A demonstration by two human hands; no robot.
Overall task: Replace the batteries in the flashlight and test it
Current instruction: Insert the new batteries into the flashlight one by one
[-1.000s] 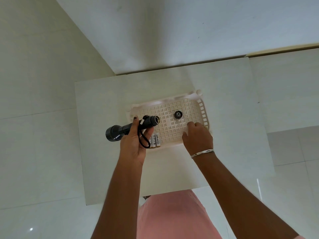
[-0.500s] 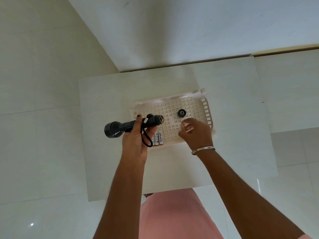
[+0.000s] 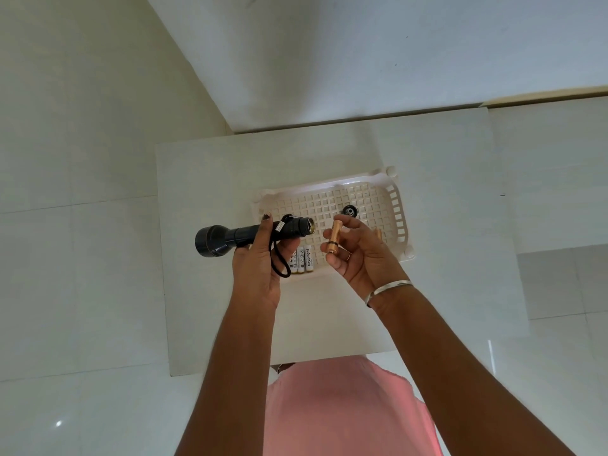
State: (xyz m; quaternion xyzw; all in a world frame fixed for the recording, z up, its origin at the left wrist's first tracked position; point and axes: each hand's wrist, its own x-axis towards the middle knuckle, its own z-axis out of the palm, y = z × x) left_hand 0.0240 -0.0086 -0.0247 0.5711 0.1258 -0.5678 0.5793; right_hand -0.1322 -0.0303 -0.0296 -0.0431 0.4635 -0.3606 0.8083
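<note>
The black flashlight (image 3: 253,235) lay horizontally in the left hand (image 3: 260,271), fingers wrapped round its barrel; its open tail end faced the right hand (image 3: 358,255), its wide head pointed away from the basket (image 3: 403,218), and its wrist strap (image 3: 278,258) hung in a loop. The right hand pinched a copper-coloured battery (image 3: 334,236) between thumb and fingers, just beside the open tail. Both hands hovered above the white lattice basket; inside it the black tail cap (image 3: 349,211) stood near the centre, and white batteries (image 3: 303,264) lay side by side at its near edge. The basket rested on a white table (image 3: 204,179); a metal bangle (image 3: 388,288) circled the right wrist.
</note>
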